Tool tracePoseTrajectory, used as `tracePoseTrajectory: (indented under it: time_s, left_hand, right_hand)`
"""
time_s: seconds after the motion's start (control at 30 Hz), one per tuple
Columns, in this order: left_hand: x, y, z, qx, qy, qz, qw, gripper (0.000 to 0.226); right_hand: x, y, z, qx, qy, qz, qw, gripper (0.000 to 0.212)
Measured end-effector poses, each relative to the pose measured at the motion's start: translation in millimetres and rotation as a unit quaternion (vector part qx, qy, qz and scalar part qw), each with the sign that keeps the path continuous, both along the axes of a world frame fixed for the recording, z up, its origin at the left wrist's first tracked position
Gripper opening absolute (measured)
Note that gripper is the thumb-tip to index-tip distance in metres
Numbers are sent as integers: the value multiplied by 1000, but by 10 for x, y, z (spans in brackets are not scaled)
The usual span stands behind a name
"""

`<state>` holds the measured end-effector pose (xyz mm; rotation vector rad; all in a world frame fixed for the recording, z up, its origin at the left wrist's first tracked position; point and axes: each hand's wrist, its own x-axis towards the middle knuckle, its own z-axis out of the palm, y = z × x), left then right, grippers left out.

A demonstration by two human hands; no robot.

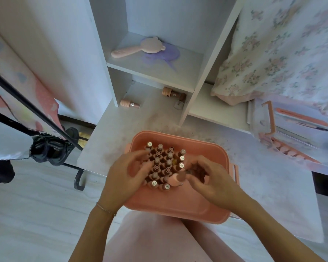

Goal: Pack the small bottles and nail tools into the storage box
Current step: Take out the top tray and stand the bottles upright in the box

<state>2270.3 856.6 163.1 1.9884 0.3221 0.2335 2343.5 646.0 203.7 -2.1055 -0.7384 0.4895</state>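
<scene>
A pink storage box [170, 207] sits on the desk edge in front of me, with several small brown-capped bottles [164, 161] standing upright in rows inside. My right hand [206, 178] holds a tilted pink bottle [175, 179] by its body over the box's near right part. My left hand [125, 173] rests at the left side of the rows, fingers curled against the bottles, holding none. Two more small bottles lie on their sides farther back: one [130, 103] at left, one [169, 92] under the shelf.
A clear tray [295, 133] with a pink handle, nail files and nail tips lies at right. A pink brush [136, 48] and a purple comb rest on the shelf above. Floral bedding hangs at right. A dark rack stands at left.
</scene>
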Motion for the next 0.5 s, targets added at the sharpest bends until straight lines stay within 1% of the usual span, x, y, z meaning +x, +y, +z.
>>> tracePoseTrajectory:
  time_s: [0.1, 0.17, 0.2, 0.27, 0.33, 0.43, 0.5]
  left_hand:
    - [-3, 88, -89, 13, -1, 96, 995, 13]
    - [-1, 131, -208, 24, 32, 137, 990, 13]
    - [2, 141, -263, 22, 55, 140, 988, 19]
    - [8, 129, -344, 1, 88, 117, 989, 32]
    - [3, 88, -385, -13, 91, 102, 991, 37]
    - [-9, 46, -428, -12, 82, 124, 989, 33]
    - [-7, 39, -443, -8, 85, 137, 987, 31]
  right_hand:
    - [-3, -135, 0, -16, -2, 19, 1000, 25]
    - [-28, -205, -47, -43, 8, 25, 999, 29]
    - [-47, -230, -92, -67, 12, 27, 997, 28]
    - [-95, -256, -216, -137, -1, 26, 990, 17]
    - [-155, -251, -358, -200, -43, 22, 979, 7]
    - [-242, -220, -555, -248, -92, 30, 964, 19]
    - [-265, -202, -633, -252, -109, 28, 961, 21]
